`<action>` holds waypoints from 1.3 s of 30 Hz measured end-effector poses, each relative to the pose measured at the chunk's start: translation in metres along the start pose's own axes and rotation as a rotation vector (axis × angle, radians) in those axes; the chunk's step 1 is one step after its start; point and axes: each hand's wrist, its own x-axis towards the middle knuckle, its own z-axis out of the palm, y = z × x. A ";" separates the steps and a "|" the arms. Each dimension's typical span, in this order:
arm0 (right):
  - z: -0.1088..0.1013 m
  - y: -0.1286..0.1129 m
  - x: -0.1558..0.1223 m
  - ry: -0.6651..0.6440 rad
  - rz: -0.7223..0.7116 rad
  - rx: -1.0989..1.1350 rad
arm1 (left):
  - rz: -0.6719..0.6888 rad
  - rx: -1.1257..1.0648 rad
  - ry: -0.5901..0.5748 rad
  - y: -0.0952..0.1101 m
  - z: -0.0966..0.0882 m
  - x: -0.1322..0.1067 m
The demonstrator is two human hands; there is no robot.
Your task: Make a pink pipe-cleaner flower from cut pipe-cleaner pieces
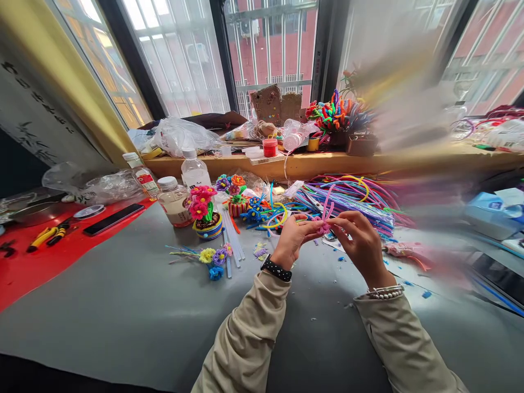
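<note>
Pink fuzzy-stem piece, one: pinched between the fingertips of left hand and right hand. Probably light, soft-piled, springy, easily bent out of shape; best held at the dense looped base, not the upright ends. Loose flower heads, four, left of the fingers. Potted flowers, two, farther left and beyond. Fuzzy stems, uncounted, just beyond the fingers. Standing bottles, three, far left. Red jar, one, farthest.
</note>
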 end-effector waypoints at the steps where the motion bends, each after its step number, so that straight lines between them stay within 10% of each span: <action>1: 0.000 0.000 0.000 0.003 -0.003 -0.016 | 0.011 0.001 0.005 0.000 0.000 0.000; 11: 0.005 -0.004 0.001 -0.004 0.089 0.096 | 0.104 0.035 0.051 -0.002 0.000 0.001; 24: 0.018 -0.006 0.006 -0.161 1.132 1.116 | 0.547 0.526 -0.026 -0.005 0.002 -0.001; 39: 0.000 -0.003 0.005 0.019 0.144 0.268 | -0.020 0.090 0.000 0.006 0.001 -0.001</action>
